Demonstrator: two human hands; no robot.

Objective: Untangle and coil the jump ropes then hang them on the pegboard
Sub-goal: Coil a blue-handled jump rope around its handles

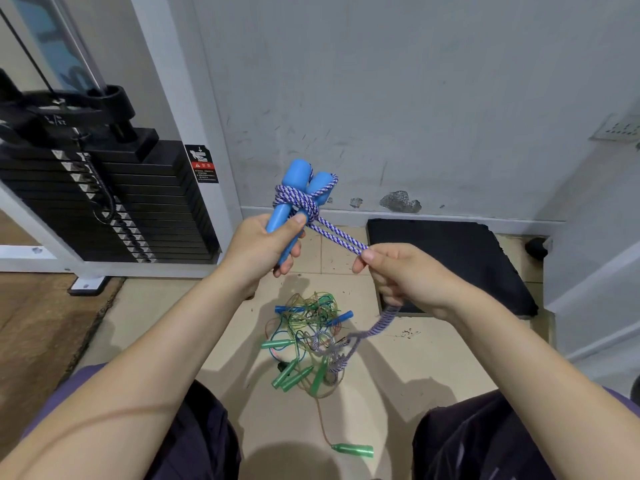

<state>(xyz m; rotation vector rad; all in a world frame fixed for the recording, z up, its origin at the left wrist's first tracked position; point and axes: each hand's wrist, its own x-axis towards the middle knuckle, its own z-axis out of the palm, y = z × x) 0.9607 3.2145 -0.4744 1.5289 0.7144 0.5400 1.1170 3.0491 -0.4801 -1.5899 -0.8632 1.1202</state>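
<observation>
The left hand (263,244) grips two blue handles (294,199) side by side, its fingers curled round their lower ends and the thumb pressed against the front. A blue-and-white braided rope (296,202) is wound several times round the middle of the handles, so they stand bundled together, tilted up and away. From the wraps a doubled strand runs down to the right into the right hand (408,278), which pinches it between thumb and forefinger; the other fingers are curled over the rope. Below that hand the rope hangs loose and trails down to the tiled floor (166,327). There, between the person's knees, lies a tangled pile of ropes (311,337) with green and blue handles; one green handle (353,450) lies apart, nearer. A black weight stack (114,199) stands far left, and a dark mat (450,258) lies far right by the wall.
</observation>
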